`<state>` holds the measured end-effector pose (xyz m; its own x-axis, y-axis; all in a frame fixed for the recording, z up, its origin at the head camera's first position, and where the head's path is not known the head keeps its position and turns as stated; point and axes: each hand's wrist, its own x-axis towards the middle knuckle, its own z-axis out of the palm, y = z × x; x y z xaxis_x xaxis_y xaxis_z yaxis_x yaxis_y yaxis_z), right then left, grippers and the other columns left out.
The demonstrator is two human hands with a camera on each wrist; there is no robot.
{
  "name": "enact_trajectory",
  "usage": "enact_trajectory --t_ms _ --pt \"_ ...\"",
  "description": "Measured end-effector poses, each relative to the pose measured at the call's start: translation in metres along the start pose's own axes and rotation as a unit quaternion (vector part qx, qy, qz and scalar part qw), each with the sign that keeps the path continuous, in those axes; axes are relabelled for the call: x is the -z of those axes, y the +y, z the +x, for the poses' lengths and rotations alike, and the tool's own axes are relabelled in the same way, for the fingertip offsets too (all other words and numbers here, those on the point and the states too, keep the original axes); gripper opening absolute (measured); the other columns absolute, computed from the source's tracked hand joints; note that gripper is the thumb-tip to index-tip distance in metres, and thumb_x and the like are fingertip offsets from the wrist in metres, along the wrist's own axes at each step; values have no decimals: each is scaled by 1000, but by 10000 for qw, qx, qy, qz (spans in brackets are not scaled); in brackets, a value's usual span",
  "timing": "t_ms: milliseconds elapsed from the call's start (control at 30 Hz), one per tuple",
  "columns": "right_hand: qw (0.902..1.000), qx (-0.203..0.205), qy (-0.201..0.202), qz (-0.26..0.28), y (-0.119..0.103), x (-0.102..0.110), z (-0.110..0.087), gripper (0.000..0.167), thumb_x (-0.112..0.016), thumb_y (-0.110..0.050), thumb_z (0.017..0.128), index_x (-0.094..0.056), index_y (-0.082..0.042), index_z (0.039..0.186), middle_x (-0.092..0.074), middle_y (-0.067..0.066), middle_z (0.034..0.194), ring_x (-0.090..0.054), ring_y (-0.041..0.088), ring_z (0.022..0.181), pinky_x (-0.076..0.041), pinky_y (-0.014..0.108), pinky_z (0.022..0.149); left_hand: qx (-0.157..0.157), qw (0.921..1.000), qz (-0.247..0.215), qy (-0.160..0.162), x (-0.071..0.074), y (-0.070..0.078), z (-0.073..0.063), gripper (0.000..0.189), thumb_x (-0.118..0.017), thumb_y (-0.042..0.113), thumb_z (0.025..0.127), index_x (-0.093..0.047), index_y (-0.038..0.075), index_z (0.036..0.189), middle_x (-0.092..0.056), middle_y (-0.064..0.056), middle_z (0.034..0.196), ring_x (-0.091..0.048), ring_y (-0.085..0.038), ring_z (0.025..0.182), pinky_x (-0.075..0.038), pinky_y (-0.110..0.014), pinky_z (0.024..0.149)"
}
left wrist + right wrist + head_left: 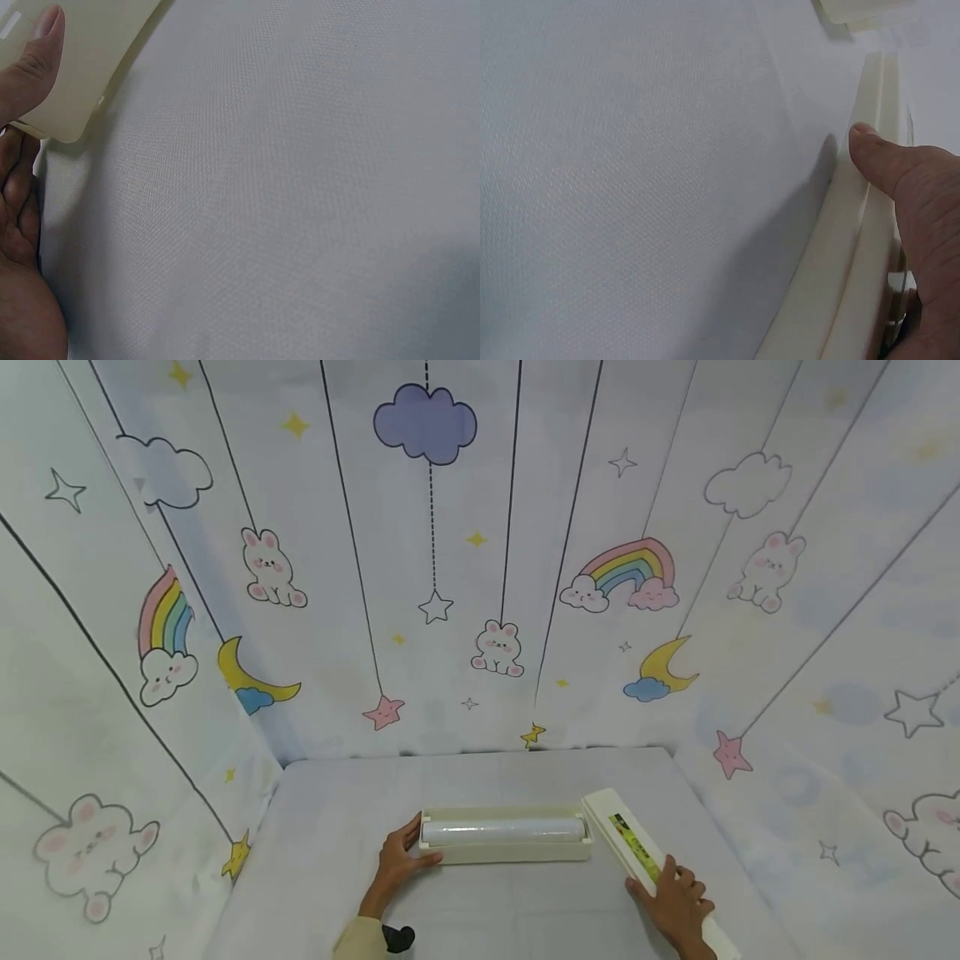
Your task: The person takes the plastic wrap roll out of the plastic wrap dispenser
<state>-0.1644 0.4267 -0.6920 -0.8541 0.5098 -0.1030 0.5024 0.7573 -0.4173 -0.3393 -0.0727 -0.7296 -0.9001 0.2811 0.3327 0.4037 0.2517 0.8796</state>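
In the head view, I see a long cream box [517, 853] on the white table [337, 835], lying sideways with a shiny roll [502, 832] inside it. The person's left hand [401, 853] holds the box's left end, thumb in front and the other fingers round the back. The right hand [675, 902] grips a long lid [621, 850] that lies slanted, its top end right by the box's right end. The lid has a yellow-green sticker [633, 845]. Behind the table, the wall [465, 502] has bunnies, stars and clouds on it.

In the left wrist view, the thumb lies flat on the box near its corner, and the other fingers are bent below.

In the right wrist view, the thumb presses the lid's side. I can't tell how the other fingers lie there.
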Motion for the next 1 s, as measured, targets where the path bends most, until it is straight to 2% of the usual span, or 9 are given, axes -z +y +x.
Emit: enact_trajectory --t_ms 167,267,367,433,567,667,800,900,1000 --pt "9997 -58 47 -218 -9 2 4 121 -72 -77 89 -26 15 153 -38 54 138 -40 70 118 -35 78 91 533 9984 -181 -32 5 2 2 102 -103 25 74 -53 -3 158 -60 -25 156 -62 -41 144 -49 -19 117" --pt "9992 103 202 -336 -16 9 8 122 -71 -78 90 -27 15 156 -40 52 143 -42 73 123 -36 79 93 589 9982 -92 -56 7 6 3 102 -103 23 74 -53 -3 158 -60 -26 155 -62 -45 143 -52 -30 119" --pt "9984 405 337 -222 -26 21 16 117 -70 -72 94 -29 15 159 -38 50 148 -40 74 128 -36 79 94 373 9993 65 -19 9 7 3 100 -103 23 75 -54 -5 157 -62 -29 153 -64 -46 140 -54 -34 117" --pt "9970 638 423 -96 -33 29 22 110 -70 -67 97 -31 13 160 -38 48 152 -40 74 132 -36 80 96 435 9990 -39 11 9 2 4 101 -103 26 74 -55 -1 158 -62 -24 154 -65 -38 142 -53 -24 116" --pt "9909 1183 568 292 -51 45 31 94 -70 -54 102 -34 8 163 -39 43 159 -40 70 140 -37 83 100 852 9953 -456 2 9 -7 5 104 -105 29 70 -56 5 158 -63 -16 156 -61 -35 146 -46 -17 117" --pt "9751 1836 952 795 -69 53 38 82 -75 -43 103 -43 7 160 -49 39 156 -50 63 136 -38 81 97 1019 9933 -551 6 8 -9 6 105 -105 29 69 -57 7 159 -63 -13 156 -59 -38 148 -45 -19 119" --pt "9379 2841 1417 1400 -98 59 44 67 -86 -24 95 -59 7 148 -66 34 140 -64 52 120 -45 74 95 911 9947 -483 -27 8 -10 5 104 -105 31 70 -56 7 159 -63 -15 156 -60 -40 146 -47 -21 118" --pt "9205 3363 1333 1477 -120 63 44 63 -93 -15 87 -67 4 142 -74 27 133 -68 46 115 -53 66 94 860 9950 -495 -76 5 -10 5 105 -104 34 72 -55 6 160 -63 -16 157 -59 -43 147 -47 -22 118" --pt "9128 3738 1019 1289 -137 63 44 60 -97 -11 80 -74 1 134 -79 21 126 -71 40 110 -58 59 91 867 9949 -502 -125 2 -8 4 105 -103 34 72 -54 5 160 -62 -15 158 -59 -43 147 -47 -23 118"
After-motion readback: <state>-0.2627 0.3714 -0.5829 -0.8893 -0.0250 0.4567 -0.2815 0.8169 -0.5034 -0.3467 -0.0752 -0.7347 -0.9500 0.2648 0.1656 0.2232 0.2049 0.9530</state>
